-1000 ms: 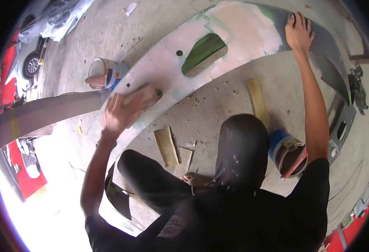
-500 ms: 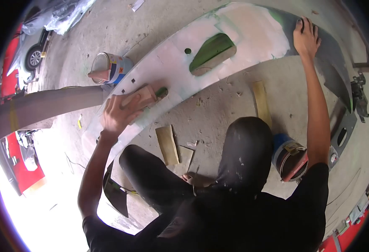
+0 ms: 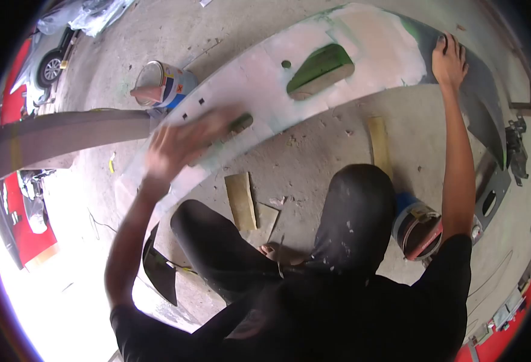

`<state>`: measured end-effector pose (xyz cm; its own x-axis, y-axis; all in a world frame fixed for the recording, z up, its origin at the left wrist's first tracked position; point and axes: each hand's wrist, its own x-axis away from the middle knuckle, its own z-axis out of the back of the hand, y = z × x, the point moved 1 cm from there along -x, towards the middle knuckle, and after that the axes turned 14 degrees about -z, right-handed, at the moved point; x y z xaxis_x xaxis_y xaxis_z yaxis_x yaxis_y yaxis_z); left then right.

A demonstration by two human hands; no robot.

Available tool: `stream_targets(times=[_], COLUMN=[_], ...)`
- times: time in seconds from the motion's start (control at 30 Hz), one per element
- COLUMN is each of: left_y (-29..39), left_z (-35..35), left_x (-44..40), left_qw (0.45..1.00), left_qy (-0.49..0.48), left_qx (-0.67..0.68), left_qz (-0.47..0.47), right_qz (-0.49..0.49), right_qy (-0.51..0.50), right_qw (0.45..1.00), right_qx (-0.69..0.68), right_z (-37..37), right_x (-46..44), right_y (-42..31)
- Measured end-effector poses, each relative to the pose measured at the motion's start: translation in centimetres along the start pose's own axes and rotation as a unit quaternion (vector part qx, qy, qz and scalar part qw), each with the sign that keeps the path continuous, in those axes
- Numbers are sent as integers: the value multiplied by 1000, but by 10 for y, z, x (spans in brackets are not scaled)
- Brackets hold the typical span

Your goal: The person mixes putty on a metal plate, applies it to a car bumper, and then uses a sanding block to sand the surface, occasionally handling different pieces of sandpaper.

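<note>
A long curved panel [image 3: 265, 78], pinkish white with green and dark grey areas, stretches from lower left to upper right and has several openings. My left hand [image 3: 172, 151] is on its lower left part, closed over a pinkish block [image 3: 214, 123]; both are smeared by motion. The block lies against the panel surface beside a small oval hole. At the dark grey right end, my right hand [image 3: 449, 63] lies on the panel with its fingers spread and holds nothing.
An open can [image 3: 181, 87] stands behind the panel; another can [image 3: 416, 232] is by my right knee. Tan sheets [image 3: 240, 202] lie on the floor between my legs and the panel. A long curved piece [image 3: 78, 136] extends left. A car wheel [image 3: 51, 69] shows at upper left.
The block has moved slightly with my left hand along the panel and is now blurred. The panel and right hand appear shifted rightward as the view moved.
</note>
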<state>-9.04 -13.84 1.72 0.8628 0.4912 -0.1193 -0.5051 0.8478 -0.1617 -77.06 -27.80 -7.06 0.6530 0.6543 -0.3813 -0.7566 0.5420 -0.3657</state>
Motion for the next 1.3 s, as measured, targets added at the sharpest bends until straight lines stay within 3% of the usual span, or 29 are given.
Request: stream_targets(times=[0.03, 0.1, 0.17, 0.2, 0.3, 0.4, 0.43, 0.47, 0.5, 0.57, 0.6, 0.67, 0.77, 0.83, 0.9, 0.97, 1.0, 1.03, 1.1, 1.17, 1.3], left_y=[3, -9, -23, -29, -33, -24, -19, -10, 6, 20, 20, 1, -35, -49, -43, -41, -36, -25, 9, 26, -3], left_z=[11, 5, -5, -12, -38, -26, -23, -21, -15, 31, 35, 8, -12, -23, -29, -27, -29, -15, 4, 26, 8], left_x=[14, -13, -105, -155, -258, -182, -124, -60, 9, 71, 76, 63, -56, -139, -150, -148, -106, -52, 53, 121, 28], left_qw=[999, 999, 998, 995, 991, 995, 989, 996, 998, 997, 996, 998, 992, 988, 987, 984, 993, 993, 996, 999, 997], left_qy=[10, 27, 64, 56, 126, 87, 119, 79, 44, 33, 18, 62, 123, 111, 117, 126, 100, 84, 64, 26, 65], left_qx=[44, 36, 2, -42, 49, 15, -37, 31, -37, 27, 37, 3, -15, -23, -55, -95, -31, -28, -65, -9, -3], left_qz=[23, -16, -13, -71, -17, -51, -84, -14, -8, 60, 80, 29, -34, -104, -94, -81, -47, -75, -21, 29, -30], right_qz=[-6, -11, -24, -25, -28, -4, -9, -14, -18, -23, -23, -20, -17, -16, -9, 10, 6, 1, -4, -8, 0], right_qy=[2, -1, -3, -6, -19, -34, -29, -26, -21, -11, -8, -4, -1, 0, -9, -8, -4, -4, 1, 9, 13], right_qw=[1000, 999, 999, 999, 999, 998, 998, 999, 999, 999, 998, 998, 998, 999, 999, 999, 999, 999, 999, 999, 998], right_qx=[15, 35, 45, 41, 42, 56, 49, 43, 36, 47, 53, 59, 58, 50, 45, 39, 36, 37, 40, 51, 62], right_z=[4, 5, 4, 1, 4, 2, 3, 2, -1, -4, -4, -3, -3, -4, -3, -6, -7, -9, -16, -12, -11], right_x=[-1, 2, 2, -3, 2, -6, -4, -2, -4, -6, -4, -4, -7, -7, -7, -12, -16, -16, -15, -11, -12], right_y=[-1, -6, -5, -7, 5, 11, 11, 9, 6, 4, 4, 1, 2, 6, 13, 16, 15, 17, 14, 12, 12])
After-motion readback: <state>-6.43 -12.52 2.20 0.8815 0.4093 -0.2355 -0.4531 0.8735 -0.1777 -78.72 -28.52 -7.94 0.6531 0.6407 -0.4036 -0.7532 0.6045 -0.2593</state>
